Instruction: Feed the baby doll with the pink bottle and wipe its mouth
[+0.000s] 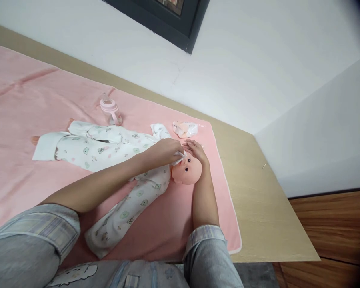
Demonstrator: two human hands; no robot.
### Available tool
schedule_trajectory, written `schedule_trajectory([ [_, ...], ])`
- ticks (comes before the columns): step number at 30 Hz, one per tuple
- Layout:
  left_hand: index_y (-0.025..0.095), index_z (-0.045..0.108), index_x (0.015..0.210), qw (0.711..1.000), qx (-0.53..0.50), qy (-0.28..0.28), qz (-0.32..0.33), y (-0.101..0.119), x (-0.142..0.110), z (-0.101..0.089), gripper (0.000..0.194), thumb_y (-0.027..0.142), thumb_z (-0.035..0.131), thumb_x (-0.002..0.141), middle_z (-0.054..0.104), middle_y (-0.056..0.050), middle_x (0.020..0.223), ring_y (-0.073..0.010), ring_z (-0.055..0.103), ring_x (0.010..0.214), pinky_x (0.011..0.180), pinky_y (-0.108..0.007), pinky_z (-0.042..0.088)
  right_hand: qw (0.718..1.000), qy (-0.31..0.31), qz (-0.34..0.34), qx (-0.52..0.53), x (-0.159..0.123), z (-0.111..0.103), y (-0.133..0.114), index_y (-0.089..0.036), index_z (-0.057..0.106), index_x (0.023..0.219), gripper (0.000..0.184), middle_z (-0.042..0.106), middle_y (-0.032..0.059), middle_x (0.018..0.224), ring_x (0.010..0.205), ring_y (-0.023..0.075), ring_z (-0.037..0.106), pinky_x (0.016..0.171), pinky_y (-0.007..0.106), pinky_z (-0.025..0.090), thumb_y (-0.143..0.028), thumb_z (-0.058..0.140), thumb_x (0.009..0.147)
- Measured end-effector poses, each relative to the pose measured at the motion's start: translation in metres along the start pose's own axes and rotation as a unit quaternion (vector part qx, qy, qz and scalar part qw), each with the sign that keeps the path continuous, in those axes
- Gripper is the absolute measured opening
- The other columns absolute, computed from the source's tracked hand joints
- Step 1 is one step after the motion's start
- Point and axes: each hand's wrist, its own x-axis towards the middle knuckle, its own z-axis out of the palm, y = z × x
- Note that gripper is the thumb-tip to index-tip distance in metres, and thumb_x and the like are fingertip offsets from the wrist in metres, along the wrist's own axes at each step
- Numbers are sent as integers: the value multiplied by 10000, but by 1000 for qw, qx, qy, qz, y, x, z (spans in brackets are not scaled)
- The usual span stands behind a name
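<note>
A baby doll [187, 172] in white printed pajamas [90, 150] lies on its back, its bare head toward the right. My left hand [168, 151] is closed on a small white cloth or tissue [179, 159], held against the doll's mouth and cheek. Round the far side of the doll's head curves my right hand [195, 150], open, its fingers stretched out near the cheek. How much of its palm touches the head cannot be made out. The doll's near sleeve [132, 208] stretches toward my body.
A pink blanket [18, 140] covers much of the wooden table [258, 192]. Beyond the doll stand a pink-lidded baby bottle [110, 110] and a clear plastic packet [186, 129]. White walls [222, 80] rise behind, with a dark window frame [168, 24].
</note>
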Motion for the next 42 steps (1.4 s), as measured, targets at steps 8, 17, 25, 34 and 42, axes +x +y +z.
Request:
schedule_trajectory([
  [8, 198, 776, 923, 998, -44, -43, -15, 0, -5, -18, 199, 176, 586, 867, 747, -26, 998, -205, 671, 925, 756, -263, 436, 1000, -4, -5, 5, -1, 0, -1, -212, 633, 944, 295, 713, 30, 950, 985, 179, 691, 1095, 394, 515, -357, 797, 747],
  [17, 236, 783, 844, 996, -43, -76, -15, -2, -9, -17, 161, 209, 624, 841, 742, -9, 903, -205, 671, 845, 681, -267, 414, 1000, 10, 2, 14, -3, 1, -2, -206, 629, 933, 298, 701, 40, 987, 945, 167, 691, 1076, 389, 526, -360, 800, 743],
  [25, 214, 780, 880, 996, -27, -78, -34, 1, -6, -14, 166, 215, 618, 840, 746, -14, 899, -212, 667, 848, 688, -277, 409, 1000, 10, -7, 15, -4, 1, -1, -199, 630, 928, 317, 694, 47, 1000, 948, 173, 690, 1063, 392, 534, -370, 809, 730],
  [34, 209, 779, 943, 997, -18, -74, -33, -4, -4, -16, 180, 236, 624, 855, 760, -18, 996, -222, 675, 922, 733, -270, 425, 1000, 2, -11, 11, -3, -1, 1, -201, 637, 954, 311, 701, 43, 976, 964, 176, 694, 1088, 396, 519, -372, 798, 749],
  [42, 207, 766, 932, 998, -13, -52, -27, -8, -3, -11, 206, 225, 570, 872, 751, -12, 938, -209, 669, 877, 699, -264, 408, 1000, 3, -3, 14, -2, -1, 2, -201, 635, 958, 313, 707, 34, 973, 959, 168, 688, 1072, 376, 524, -365, 792, 743],
])
